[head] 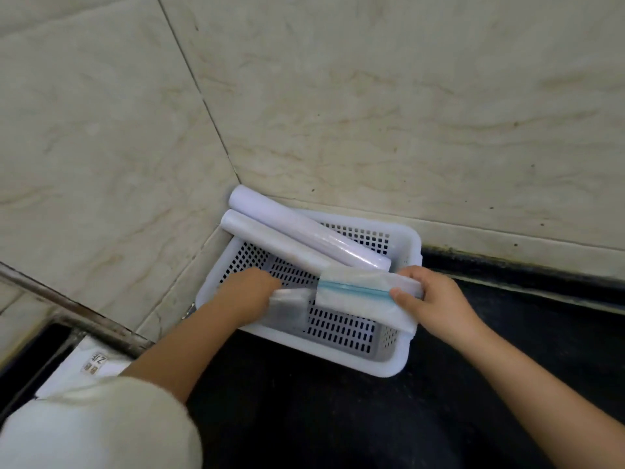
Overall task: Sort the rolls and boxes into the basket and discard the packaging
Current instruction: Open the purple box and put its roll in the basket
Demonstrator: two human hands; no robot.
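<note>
Black counter (304,418); both hands (436,299) clamped around zip bags (355,292)

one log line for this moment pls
basket: two rolls inside | left hand: in basket, on wrapped pack | right hand: grips zip bag over basket

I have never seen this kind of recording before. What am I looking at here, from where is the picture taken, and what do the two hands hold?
There is no machine here: a person works with two bare hands. The one picture comes from a camera worn on the person's head, looking down. A white perforated basket sits on a dark counter in a tiled corner. Two long white rolls lie slanted in it, their far ends sticking out over the rim. The right hand grips a clear zip bag with a blue strip over the basket. The left hand reaches into the basket and holds another clear plastic piece; what it is cannot be told. White packaging lies at lower left.
</note>
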